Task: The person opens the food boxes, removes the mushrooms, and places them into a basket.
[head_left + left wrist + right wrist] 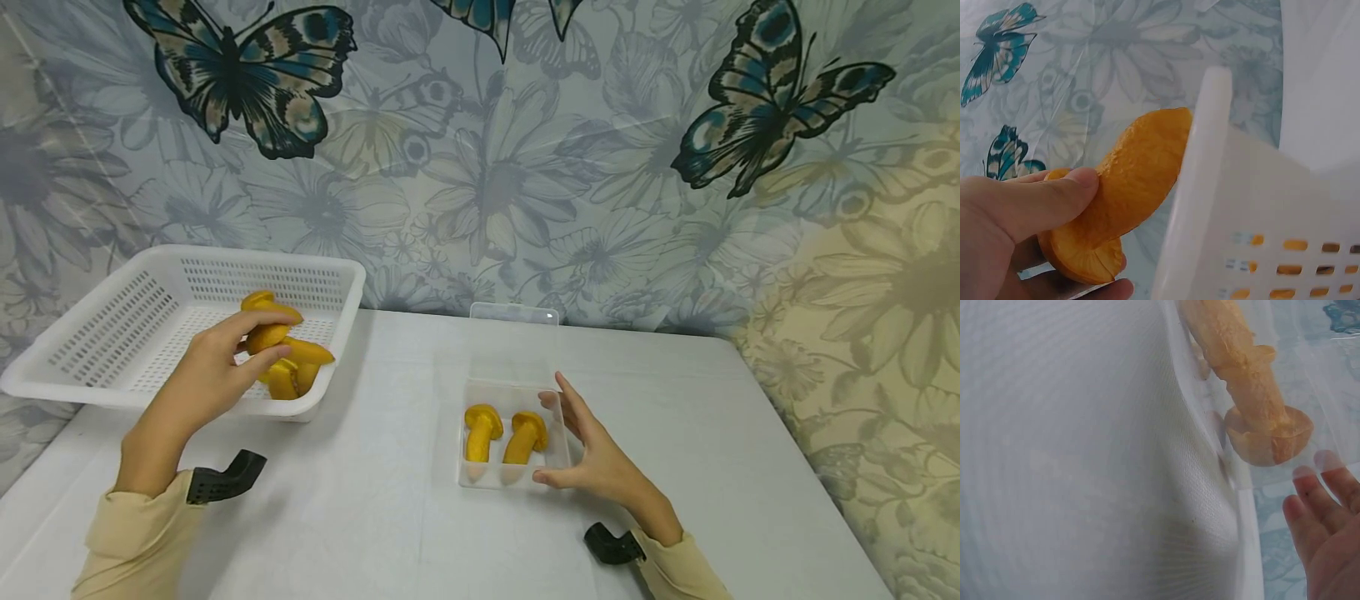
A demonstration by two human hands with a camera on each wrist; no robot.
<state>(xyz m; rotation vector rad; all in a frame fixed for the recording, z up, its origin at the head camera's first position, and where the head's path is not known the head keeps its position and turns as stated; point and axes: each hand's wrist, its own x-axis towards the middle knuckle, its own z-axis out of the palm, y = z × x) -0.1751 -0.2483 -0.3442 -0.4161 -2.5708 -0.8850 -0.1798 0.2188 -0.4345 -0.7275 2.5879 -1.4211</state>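
Note:
My left hand [213, 362] grips a yellow-orange toy mushroom [1138, 175] by thumb and fingers, just above the right end of a white perforated basket [67, 367]. Several more such mushrooms [303, 367] lie in the basket under that hand. On the table, a clear plastic box [491, 477] holds two mushrooms side by side, a left one [480, 429] and a right one [525, 437], caps toward the back. Around the box's right side my right hand [600, 458] is spread, thumb at the front corner, fingers at the far side; in the right wrist view its fingers look straight.
The box's clear lid [513, 314] stands open toward the back. Behind the white table [375, 517] hangs a cloth [495, 183] printed with flowers and butterflies. A black wrist camera sits on each sleeve, the left one [225, 477] and the right one [615, 546].

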